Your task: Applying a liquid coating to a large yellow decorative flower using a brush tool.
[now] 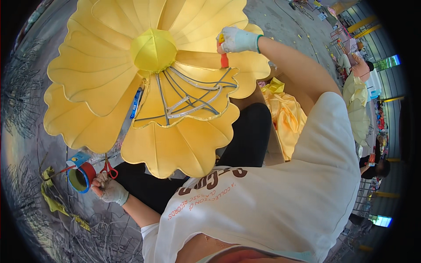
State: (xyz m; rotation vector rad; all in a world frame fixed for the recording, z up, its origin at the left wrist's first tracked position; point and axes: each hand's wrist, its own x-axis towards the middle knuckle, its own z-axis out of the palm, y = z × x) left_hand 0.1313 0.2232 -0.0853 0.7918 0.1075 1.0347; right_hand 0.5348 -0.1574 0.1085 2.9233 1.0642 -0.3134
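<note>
A large yellow fabric flower (175, 149) with scalloped petals and a round yellow-green centre (154, 50) fills the upper left. One nearer petal shows its grey wire ribs (186, 97), crossed by whitish strips. My right hand (239, 40), in a pale glove with a teal cuff, is closed around a red-and-yellow tool (224, 60); its red part points down at that petal's edge. At lower left, my left hand (109, 189), in a pale glove with bare fingertips, curls against the side of a red tub (90, 172) with a blue rim. Red-handled scissors (109, 170) lie just above it.
A blue tube (136, 103) sits among the petals. Yellow satin fabric (285, 114) fills a cardboard box (275, 147) beside my knee. Dark wire pieces (105, 236) and yellow-green scraps (52, 199) cover the floor at left. Other people (360, 68) work far right near pale fabric flowers (356, 109).
</note>
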